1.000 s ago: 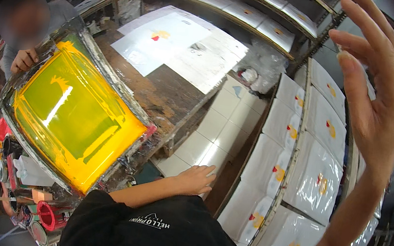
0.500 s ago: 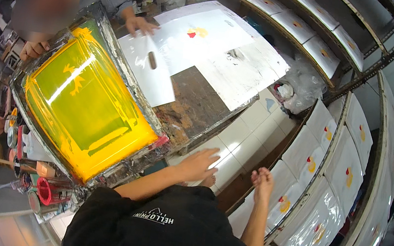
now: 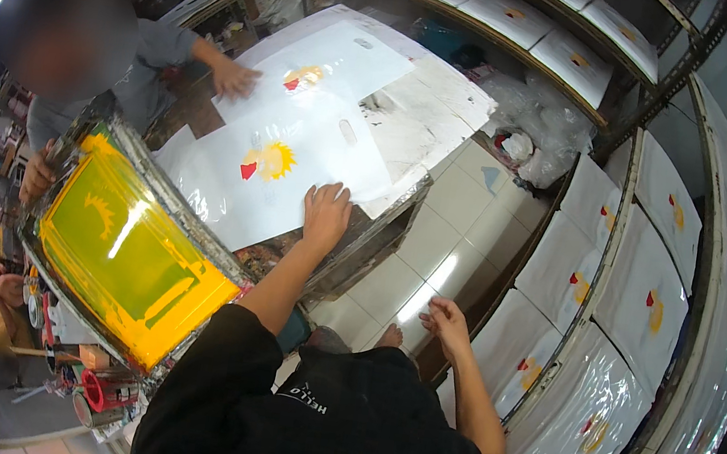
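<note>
Head camera shows a shiny white plastic bag (image 3: 290, 194) with a red-and-yellow picture (image 3: 275, 161) on the messy brown wooden table (image 3: 198, 113). My left hand (image 3: 326, 213) has fingers spread on the bag's near edge; I can't tell if they pinch it. My right hand (image 3: 447, 322) is loosely bent, seemingly empty. I think I'm taking hold of the bag. That calls for a gentle pinch, away from the picture.

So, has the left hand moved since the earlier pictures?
Yes: the left hand went from over the floor, inward across the table edge, onto the front sheet.
</note>
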`<state>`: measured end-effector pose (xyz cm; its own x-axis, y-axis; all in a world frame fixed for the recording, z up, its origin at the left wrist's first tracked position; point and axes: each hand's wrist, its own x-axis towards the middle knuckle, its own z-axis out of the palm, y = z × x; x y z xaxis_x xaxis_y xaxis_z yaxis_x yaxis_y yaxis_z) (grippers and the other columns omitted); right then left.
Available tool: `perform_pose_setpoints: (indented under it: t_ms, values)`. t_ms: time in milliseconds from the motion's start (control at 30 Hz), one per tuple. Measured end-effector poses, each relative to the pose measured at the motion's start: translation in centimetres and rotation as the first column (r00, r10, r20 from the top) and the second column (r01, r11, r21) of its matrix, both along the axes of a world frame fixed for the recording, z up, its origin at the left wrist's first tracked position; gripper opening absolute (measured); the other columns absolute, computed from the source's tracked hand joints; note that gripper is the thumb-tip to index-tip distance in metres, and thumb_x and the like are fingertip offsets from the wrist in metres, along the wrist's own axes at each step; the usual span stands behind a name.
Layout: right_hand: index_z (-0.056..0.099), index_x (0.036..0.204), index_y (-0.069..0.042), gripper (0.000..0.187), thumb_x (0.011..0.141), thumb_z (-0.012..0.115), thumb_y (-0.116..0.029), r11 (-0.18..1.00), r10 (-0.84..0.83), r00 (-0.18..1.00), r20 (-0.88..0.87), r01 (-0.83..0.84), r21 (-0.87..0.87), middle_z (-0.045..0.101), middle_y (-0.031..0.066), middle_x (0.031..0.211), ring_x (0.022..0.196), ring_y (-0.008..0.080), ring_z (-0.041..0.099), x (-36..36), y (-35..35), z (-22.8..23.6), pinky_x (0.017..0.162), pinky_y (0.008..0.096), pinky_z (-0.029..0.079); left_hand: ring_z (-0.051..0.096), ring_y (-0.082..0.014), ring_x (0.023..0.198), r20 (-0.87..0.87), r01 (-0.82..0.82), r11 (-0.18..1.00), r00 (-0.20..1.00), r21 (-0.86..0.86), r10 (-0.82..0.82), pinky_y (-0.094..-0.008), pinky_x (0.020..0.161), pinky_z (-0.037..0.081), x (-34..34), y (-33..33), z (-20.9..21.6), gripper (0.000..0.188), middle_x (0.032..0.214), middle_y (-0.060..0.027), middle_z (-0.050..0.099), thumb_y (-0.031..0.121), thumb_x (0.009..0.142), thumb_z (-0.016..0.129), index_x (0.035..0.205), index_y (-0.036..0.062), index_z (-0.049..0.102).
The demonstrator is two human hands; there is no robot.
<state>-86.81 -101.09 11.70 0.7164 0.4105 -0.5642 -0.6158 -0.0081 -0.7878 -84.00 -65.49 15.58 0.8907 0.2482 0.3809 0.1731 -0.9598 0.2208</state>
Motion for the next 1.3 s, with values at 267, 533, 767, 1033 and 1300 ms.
perform_pose_setpoints:
  t_ms: [267,533,767,1033,1300]
  values:
    - [0.039,0.148,-0.009,0.056,0.098,0.061,-0.023,0.868,-0.05,0.998,0.029,0.03,0.496,0.04,0.0132,0.147,0.13,0.0261,0.044,4.2,8.9,8.2,0.103,0.0425,0.043,0.058,-0.0253,0.098,0.173,0.334,0.94,0.932,-0.068,-0.319,-0.0442,0.091,0.038,-0.5,-8.0,3.5,0.014,0.103,-0.0048,0.066,0.01,0.082,0.065,0.096,0.0077,0.067]
    - [0.057,0.133,-0.001,0.039,0.096,0.058,-0.011,0.903,-0.388,0.597,0.702,0.4,0.158,0.062,0.0105,0.127,0.113,0.0166,0.056,2.8,5.9,12.4,0.096,0.0301,0.046,0.059,-0.0282,0.096,0.333,0.69,0.703,0.713,-0.172,-0.617,-0.043,0.086,0.042,-3.3,-17.2,8.4,0.02,0.107,-0.0084,0.066,0.01,0.081,0.069,0.101,0.0057,0.065]
    - [0.066,0.118,-0.001,0.038,0.082,0.055,0.002,0.83,-0.254,0.24,0.937,0.551,0.084,0.069,0.0179,0.112,0.1,0.0259,0.068,-7.3,-1.4,21.8,0.089,0.0346,0.051,0.056,-0.0207,0.083,0.529,0.94,0.28,0.34,-0.194,-0.777,-0.0291,0.072,0.047,-2.6,-19.3,18.9,0.062,0.142,-0.0203,0.045,-0.007,0.084,0.053,0.145,-0.0011,0.039]
    - [0.066,0.118,-0.006,0.042,0.079,0.056,0.006,0.686,-0.072,0.128,0.989,0.727,-0.044,0.064,0.0172,0.082,0.072,0.0311,0.062,-21.7,-2.5,26.3,0.067,0.0389,0.048,0.063,-0.0395,0.088,0.041,0.994,-0.048,-0.044,-0.102,-0.998,-0.0415,0.076,0.05,-5.5,-24.4,28.4,0.031,0.1,-0.0204,0.063,-0.006,0.085,0.055,0.115,0.0012,0.061]
    - [0.064,0.121,-0.006,0.039,0.084,0.053,-0.002,0.362,-0.266,0.225,0.937,0.924,-0.119,0.068,0.018,0.108,0.097,0.0358,0.065,-35.7,-5.1,22.0,0.086,0.0431,0.05,0.057,-0.0371,0.076,0.147,0.956,-0.235,-0.21,-0.177,-0.967,-0.0424,0.069,0.046,-14.4,-29.3,25.5,0.004,0.086,-0.0183,0.056,0.0,0.093,0.055,0.095,-0.0028,0.057]
